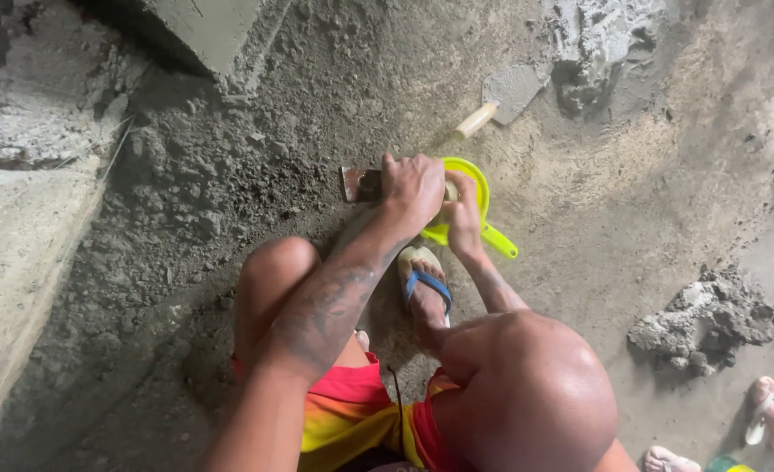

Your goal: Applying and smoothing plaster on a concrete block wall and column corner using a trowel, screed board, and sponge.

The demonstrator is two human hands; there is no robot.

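Scooping of loose grey mortar mix looks to be the step in hand. The person squats on the gritty floor (pixel 631 218), and the left hand (pixel 413 188) is closed around a small flat rusty-brown tool (pixel 358 184), a scraper or short float by its look, whose blade end juts out to the left of the knuckles just above the heap of dry grey mix (pixel 221 192). The right hand (pixel 464 218) is curled over the rim of a yellow-green plastic scoop (pixel 483 218), which sits on the floor just beyond the person's foot, its handle pointing down and to the right. The two hands touch or nearly touch over the scoop; what lies inside it is hidden by them.

As a judgement, the next move calls for keeping the scoop steady and low while the flat tool draws mix toward its mouth, with the blade held flat so little spills past the rim.

Counted: one flat tool, one plastic scoop, and one trowel (pixel 502 98) with a pale wooden handle lying unused farther off, near a lump of wet mortar (pixel 596 52). A second grey lump (pixel 706 319) lies to the right, well apart from the hands. One blue-strapped sandal (pixel 426 280) shows on the person's foot. Another person's feet (pixel 767 419) in pale sandals stand at the lower right corner.
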